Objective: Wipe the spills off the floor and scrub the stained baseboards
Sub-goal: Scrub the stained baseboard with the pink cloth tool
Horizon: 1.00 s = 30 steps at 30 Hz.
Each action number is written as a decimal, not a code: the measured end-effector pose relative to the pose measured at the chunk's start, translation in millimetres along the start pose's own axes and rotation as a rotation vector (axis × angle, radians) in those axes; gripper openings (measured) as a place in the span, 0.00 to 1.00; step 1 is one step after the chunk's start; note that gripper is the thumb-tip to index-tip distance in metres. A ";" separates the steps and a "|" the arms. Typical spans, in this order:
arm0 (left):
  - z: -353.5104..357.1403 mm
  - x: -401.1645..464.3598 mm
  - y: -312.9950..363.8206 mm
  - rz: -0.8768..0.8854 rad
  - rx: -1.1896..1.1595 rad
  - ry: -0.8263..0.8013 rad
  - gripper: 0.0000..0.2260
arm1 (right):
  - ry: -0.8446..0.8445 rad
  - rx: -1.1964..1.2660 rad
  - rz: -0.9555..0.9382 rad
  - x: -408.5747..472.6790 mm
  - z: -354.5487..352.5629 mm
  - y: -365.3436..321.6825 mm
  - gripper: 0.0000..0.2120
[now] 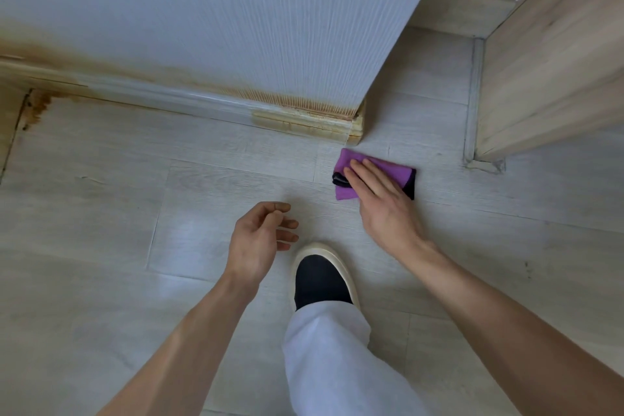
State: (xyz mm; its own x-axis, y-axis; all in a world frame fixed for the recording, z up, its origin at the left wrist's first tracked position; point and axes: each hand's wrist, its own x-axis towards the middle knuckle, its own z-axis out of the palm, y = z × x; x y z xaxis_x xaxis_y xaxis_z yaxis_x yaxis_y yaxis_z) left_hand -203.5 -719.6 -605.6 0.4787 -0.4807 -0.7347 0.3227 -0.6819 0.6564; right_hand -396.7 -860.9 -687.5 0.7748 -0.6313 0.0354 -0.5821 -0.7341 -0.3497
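Note:
A folded purple cloth (391,169) with a black edge lies flat on the pale floor, just below the wall's corner. My right hand (381,199) presses it down with straight fingers. My left hand (260,236) hovers above the floor to the left, fingers loosely curled and holding nothing. The baseboard (202,103) runs along the wall; near the corner it carries a yellowish stain (304,123), and a brown stain (39,106) marks the floor and trim at far left.
My foot in a dark shoe with a cream sole (320,275) stands between my arms, white trouser leg below it. A wooden door or cabinet panel (547,71) stands at the right with a metal threshold strip (472,98).

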 end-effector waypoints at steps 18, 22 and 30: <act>-26.6 0.3 3.5 -0.027 -0.004 0.069 0.11 | -0.262 -0.309 -0.084 114.8 15.5 -103.1 0.24; -35.8 2.3 6.4 0.003 -0.009 0.076 0.11 | -0.222 -0.246 -0.090 92.0 -3.7 -71.6 0.23; -33.6 -0.9 -1.3 -0.025 -0.027 0.094 0.12 | -0.188 -0.218 -0.108 124.0 28.0 -110.2 0.25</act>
State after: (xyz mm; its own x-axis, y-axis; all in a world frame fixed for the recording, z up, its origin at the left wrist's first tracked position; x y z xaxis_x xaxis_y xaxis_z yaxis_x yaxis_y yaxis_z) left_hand -176.9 -699.8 -600.0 0.5441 -0.4095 -0.7323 0.3568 -0.6770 0.6437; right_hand -229.5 -851.2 -670.8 0.8553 -0.5042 -0.1194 -0.5173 -0.8437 -0.1431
